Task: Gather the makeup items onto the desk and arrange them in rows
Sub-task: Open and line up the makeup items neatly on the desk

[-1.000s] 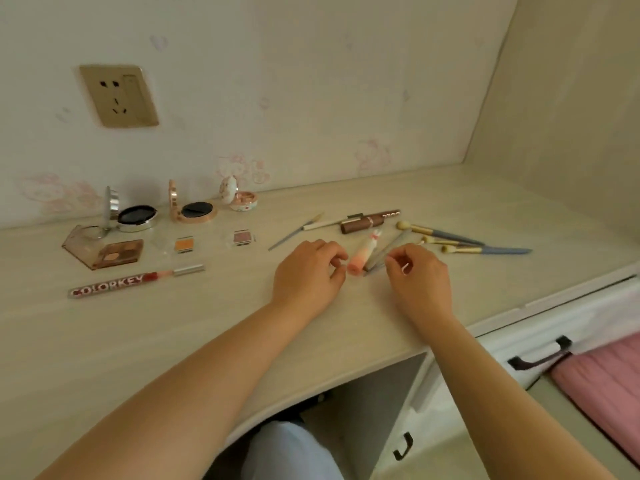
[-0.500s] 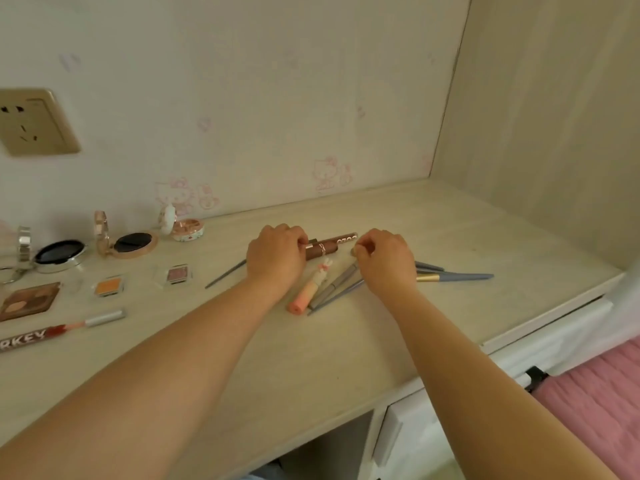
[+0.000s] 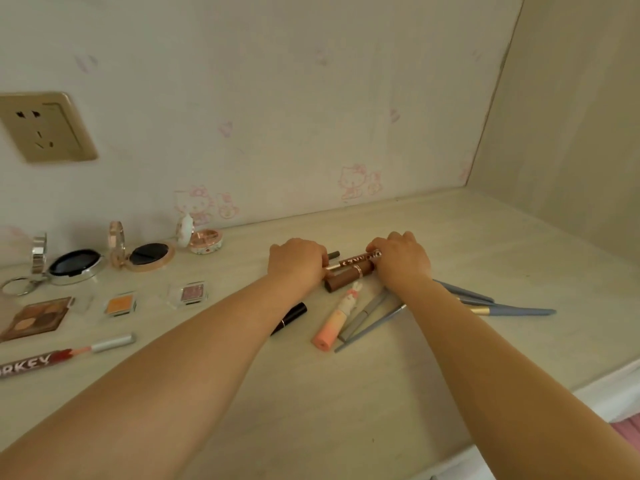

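Both hands meet at the middle of the pale desk [image 3: 346, 410]. My left hand [image 3: 298, 262] grips the left end of a slim brown pencil [image 3: 358, 260], and my right hand [image 3: 401, 259] holds its right end. A thicker brown tube [image 3: 348, 276] lies just in front of it. A pink tube with a bunny cap [image 3: 337, 318], a grey pen [image 3: 365, 315] and a thin grey brush [image 3: 370, 327] lie nearer me. A black tube [image 3: 291, 317] shows under my left forearm. Blue-handled brushes [image 3: 512, 310] lie to the right.
Along the left stand open compacts [image 3: 74, 263] [image 3: 149, 256], a small round pot [image 3: 204, 241], two eyeshadow pans [image 3: 119, 304] [image 3: 192, 292], a brown palette [image 3: 38, 317] and a red Colorkey tube [image 3: 41, 360]. A wall socket [image 3: 41, 128] sits above; a side wall closes the right.
Both hands moved away from the pink tube toward the wall and closed on the ends of the slim brown pencil. The camera tilted up and right. A black tube came into view.
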`<state>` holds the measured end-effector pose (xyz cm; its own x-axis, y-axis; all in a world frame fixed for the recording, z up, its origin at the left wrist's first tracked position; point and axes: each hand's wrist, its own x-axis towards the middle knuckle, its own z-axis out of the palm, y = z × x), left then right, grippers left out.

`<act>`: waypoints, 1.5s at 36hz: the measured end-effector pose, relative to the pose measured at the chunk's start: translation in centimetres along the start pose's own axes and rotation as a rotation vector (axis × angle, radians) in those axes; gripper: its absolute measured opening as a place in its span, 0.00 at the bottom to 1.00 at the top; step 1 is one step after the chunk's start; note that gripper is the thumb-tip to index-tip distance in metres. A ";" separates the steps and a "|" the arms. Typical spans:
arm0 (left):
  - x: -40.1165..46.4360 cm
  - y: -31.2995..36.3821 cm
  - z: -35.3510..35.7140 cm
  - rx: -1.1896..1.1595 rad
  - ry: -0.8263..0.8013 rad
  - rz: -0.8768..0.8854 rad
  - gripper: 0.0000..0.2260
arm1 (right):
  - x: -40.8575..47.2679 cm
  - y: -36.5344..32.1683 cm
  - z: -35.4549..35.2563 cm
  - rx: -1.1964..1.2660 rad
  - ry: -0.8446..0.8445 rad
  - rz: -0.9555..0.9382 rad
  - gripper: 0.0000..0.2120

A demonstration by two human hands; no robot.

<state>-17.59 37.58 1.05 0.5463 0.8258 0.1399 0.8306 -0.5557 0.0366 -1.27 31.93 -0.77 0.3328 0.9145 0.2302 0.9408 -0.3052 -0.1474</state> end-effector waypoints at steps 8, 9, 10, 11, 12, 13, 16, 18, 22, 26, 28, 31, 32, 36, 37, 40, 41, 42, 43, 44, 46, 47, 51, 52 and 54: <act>-0.5 -0.3 0.0 0.050 0.228 0.133 0.13 | 0.2 -0.2 -0.8 -0.087 0.079 -0.103 0.13; -0.6 -0.4 -0.3 0.027 0.269 0.143 0.12 | 0.1 -0.3 -1.1 -0.075 0.101 -0.120 0.13; -0.8 -0.6 -0.8 0.009 0.307 0.153 0.12 | 0.0 -0.6 -1.3 -0.051 0.131 -0.138 0.13; -1.1 -0.8 -1.4 -0.002 0.340 0.162 0.12 | -0.2 -1.1 -1.6 -0.013 0.170 -0.157 0.13; -1.5 -1.1 -2.0 -0.010 0.368 0.172 0.12 | -0.5 -1.7 -2.0 0.038 0.217 -0.182 0.12; -1.9 -1.5 -2.6 -0.014 0.391 0.182 0.12 | -0.8 -2.4 -2.3 0.093 0.268 -0.216 0.12; -3.9 -3.1 -4.7 -0.047 0.477 0.196 0.11 | -2.4 -5.3 -3.5 0.215 0.399 -0.327 0.10; -5.7 -4.3 -6.0 -0.206 0.574 0.159 0.12 | -3.6 -7.5 -4.0 0.333 0.439 -0.318 0.09; -10.0 -7.3 -6.7 -0.602 0.597 0.003 0.20 | -6.1 -12.4 -4.5 0.827 0.286 -0.169 0.04; -14.5 -10.3 -5.0 -0.570 0.474 -0.071 0.17 | -8.8 -17.5 -4.1 1.192 0.035 -0.085 0.06; -16.7 -11.9 -4.2 -0.541 0.442 -0.099 0.14 | -10.1 -20.2 -3.7 1.297 -0.083 -0.081 0.06; -19.8 -14.5 -3.6 -0.522 0.454 -0.153 0.12 | -11.8 -24.0 -2.7 1.399 -0.231 -0.077 0.07; -20.7 -15.4 -3.5 -0.516 0.463 -0.173 0.12 | -12.3 -25.1 -2.3 1.423 -0.263 -0.076 0.07; -23.9 -19.1 -3.6 -0.369 0.448 -0.233 0.11 | -13.3 -29.1 -1.2 1.510 -0.293 -0.013 0.09; -24.6 -20.1 -3.6 -0.327 0.434 -0.242 0.11 | -13.5 -29.7 -0.9 1.527 -0.283 0.009 0.10; -26.5 -22.8 -3.5 -0.248 0.425 -0.250 0.11 | -13.6 -30.5 0.4 1.442 -0.241 -0.023 0.12; -27.1 -23.5 -3.4 -0.232 0.426 -0.245 0.11 | -13.6 -30.4 0.7 1.381 -0.250 -0.063 0.12; -27.5 -24.0 -3.3 -0.215 0.427 -0.237 0.11 | -13.6 -30.2 0.9 1.330 -0.273 -0.104 0.12; -27.9 -24.4 -3.2 -0.197 0.425 -0.224 0.11 | -13.6 -30.1 1.1 1.291 -0.299 -0.144 0.12; -28.1 -24.6 -3.1 -0.179 0.423 -0.210 0.11 | -13.5 -29.9 1.2 1.249 -0.319 -0.180 0.11; -28.3 -24.9 -2.7 -0.146 0.412 -0.189 0.12 | -13.6 -29.6 1.3 1.156 -0.334 -0.224 0.10; -28.3 -25.0 -2.5 -0.136 0.398 -0.181 0.13 | -13.5 -29.6 1.4 1.133 -0.329 -0.230 0.11; -28.0 -25.0 -2.1 -0.162 0.335 -0.165 0.14 | -13.4 -29.7 1.8 1.093 -0.261 -0.239 0.14; -27.9 -25.0 -2.1 -0.169 0.324 -0.166 0.14 | -13.4 -29.7 1.8 1.091 -0.253 -0.240 0.14; -27.9 -25.0 -2.0 -0.171 0.303 -0.160 0.13 | -13.5 -29.7 1.9 1.102 -0.251 -0.239 0.14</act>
<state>-53.78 28.25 -1.74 0.3331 0.8516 0.4047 0.8586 -0.4513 0.2430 -33.82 29.17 -1.29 0.0153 0.9824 0.1864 0.3706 0.1676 -0.9136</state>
